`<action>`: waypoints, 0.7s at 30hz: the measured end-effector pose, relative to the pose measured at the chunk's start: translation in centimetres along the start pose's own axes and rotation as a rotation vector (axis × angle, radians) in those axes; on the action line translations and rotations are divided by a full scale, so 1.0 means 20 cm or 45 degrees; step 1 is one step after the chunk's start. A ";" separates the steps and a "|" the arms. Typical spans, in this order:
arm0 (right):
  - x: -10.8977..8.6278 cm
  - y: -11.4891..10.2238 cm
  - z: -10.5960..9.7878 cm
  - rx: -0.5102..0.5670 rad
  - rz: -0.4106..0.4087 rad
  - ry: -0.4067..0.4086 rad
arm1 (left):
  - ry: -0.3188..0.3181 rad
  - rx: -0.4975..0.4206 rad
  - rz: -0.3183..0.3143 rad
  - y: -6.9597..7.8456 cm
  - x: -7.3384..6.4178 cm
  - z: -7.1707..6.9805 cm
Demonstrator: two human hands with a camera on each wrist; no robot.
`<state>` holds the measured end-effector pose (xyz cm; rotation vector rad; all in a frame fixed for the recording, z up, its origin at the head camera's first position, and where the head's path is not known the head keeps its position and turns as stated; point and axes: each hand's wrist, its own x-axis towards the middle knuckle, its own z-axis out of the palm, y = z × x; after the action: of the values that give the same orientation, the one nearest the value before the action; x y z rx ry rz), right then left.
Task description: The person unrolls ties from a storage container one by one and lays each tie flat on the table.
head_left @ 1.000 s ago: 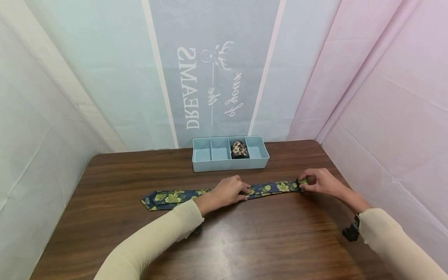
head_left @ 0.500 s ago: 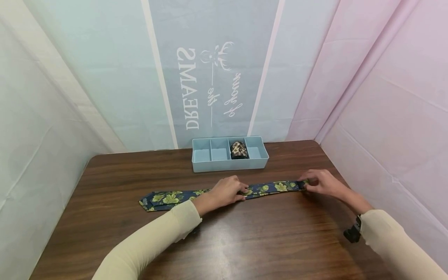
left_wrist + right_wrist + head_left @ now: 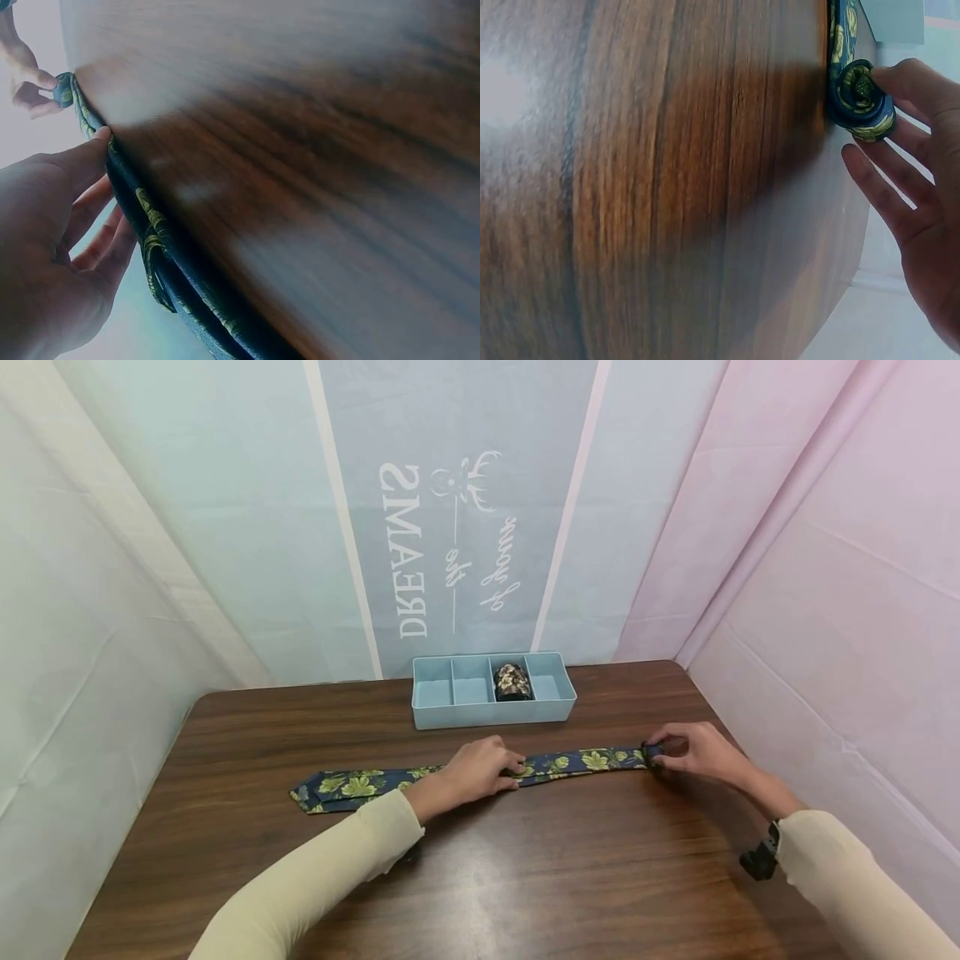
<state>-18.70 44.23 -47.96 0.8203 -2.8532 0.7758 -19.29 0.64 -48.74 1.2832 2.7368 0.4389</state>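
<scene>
a: how is the necktie [image 3: 577,762] seen to look?
b: it is navy, printed with large yellow-green flowers, and is laid lengthwise across the brown worktop [image 3: 562,877], in front of the light-blue divided tray [image 3: 491,716]. its pointed end is turned to the person's left, where its layers are stacked slightly unevenly.
a: and the opposite end?
b: it is wound into a small coil [image 3: 861,90], whose spiral is shown side-on. the coil is pinched by the fingers of the right hand [image 3: 701,752].
a: the left hand [image 3: 472,770]?
b: the necktie's middle is held between its thumb and fingers.
</scene>
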 end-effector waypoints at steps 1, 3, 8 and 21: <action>0.00 0.01 0.00 0.017 0.003 0.000 | -0.001 0.003 0.000 0.00 0.00 0.00; -0.01 0.01 -0.01 0.037 0.006 -0.001 | -0.002 0.009 0.000 -0.01 -0.01 0.00; -0.01 0.02 -0.01 0.049 -0.006 0.016 | 0.005 0.024 0.003 -0.02 -0.02 0.00; 0.01 0.02 -0.01 -0.111 -0.245 0.057 | 0.001 0.138 0.036 0.08 0.09 -0.04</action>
<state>-19.05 44.63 -47.87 1.0316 -2.6965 0.6330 -19.33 2.84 -47.50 1.3472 2.7815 0.2976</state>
